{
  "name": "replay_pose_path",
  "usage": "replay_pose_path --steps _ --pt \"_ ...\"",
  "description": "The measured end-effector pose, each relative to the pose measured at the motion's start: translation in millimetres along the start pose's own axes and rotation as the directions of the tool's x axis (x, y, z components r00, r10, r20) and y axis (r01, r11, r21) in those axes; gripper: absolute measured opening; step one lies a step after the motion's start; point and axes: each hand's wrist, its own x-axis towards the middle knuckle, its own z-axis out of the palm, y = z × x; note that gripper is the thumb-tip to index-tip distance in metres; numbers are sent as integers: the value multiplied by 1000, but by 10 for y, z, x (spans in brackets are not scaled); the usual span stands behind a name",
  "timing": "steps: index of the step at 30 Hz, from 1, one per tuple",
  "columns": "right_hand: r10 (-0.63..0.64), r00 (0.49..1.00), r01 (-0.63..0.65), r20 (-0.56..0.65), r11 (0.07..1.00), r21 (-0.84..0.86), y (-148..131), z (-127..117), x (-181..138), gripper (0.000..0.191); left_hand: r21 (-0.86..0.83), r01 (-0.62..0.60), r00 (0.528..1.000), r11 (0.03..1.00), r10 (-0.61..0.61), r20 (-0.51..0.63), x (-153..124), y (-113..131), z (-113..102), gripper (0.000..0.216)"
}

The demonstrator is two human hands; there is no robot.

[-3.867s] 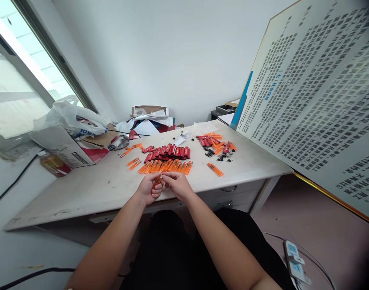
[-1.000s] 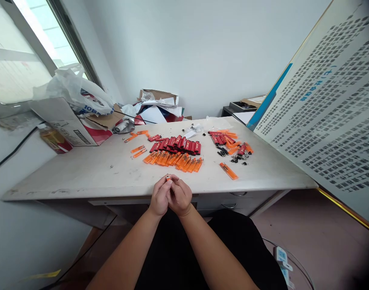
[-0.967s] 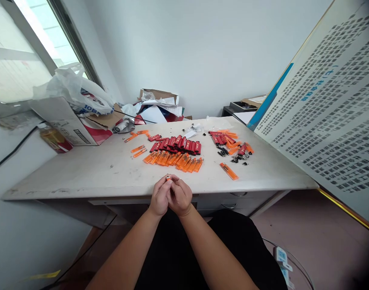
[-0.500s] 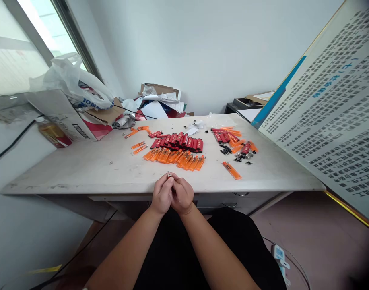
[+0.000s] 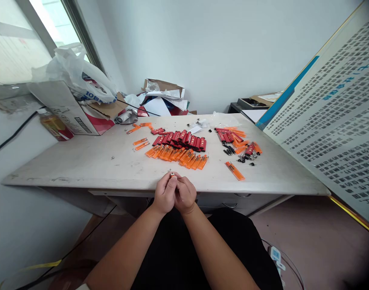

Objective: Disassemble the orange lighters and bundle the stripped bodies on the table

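Note:
My left hand (image 5: 164, 193) and my right hand (image 5: 186, 194) are pressed together at the near edge of the white desk (image 5: 81, 169). Both are closed around one orange lighter (image 5: 172, 175); only its metal top shows above my fingertips. Farther back on the desk lie a row of orange lighters (image 5: 178, 154) and, behind it, a row of red lighters (image 5: 181, 138). One single orange lighter (image 5: 235, 170) lies to the right of my hands.
A mixed pile of red and orange lighters and small black parts (image 5: 238, 143) sits at the right. A cardboard box with a plastic bag (image 5: 72, 104) stands at the left, papers and a box (image 5: 160, 100) at the back. A large printed board (image 5: 332, 117) leans at the right.
My hands came back from over the desk to its near edge and closed tightly together around the orange lighter. The view has shifted slightly; the rows on the desk have not moved.

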Motion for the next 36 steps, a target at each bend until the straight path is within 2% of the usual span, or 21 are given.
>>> replay_pose_path --steps 9,17,27,36 --pt "-1 1000 1 4 998 70 19 -15 -37 5 122 -76 997 990 77 0 -30 38 -6 32" --pt "21 999 -22 31 998 54 -3 -61 -38 10 187 -123 992 975 125 1 -50 99 21 32" --pt "42 997 -50 68 992 120 -20 -126 -38 9 221 -100 994 970 108 -23 -84 133 42 30" --pt "63 995 -72 79 990 118 -51 -151 -61 9 178 -53 997 983 62 -45 -102 148 63 32"
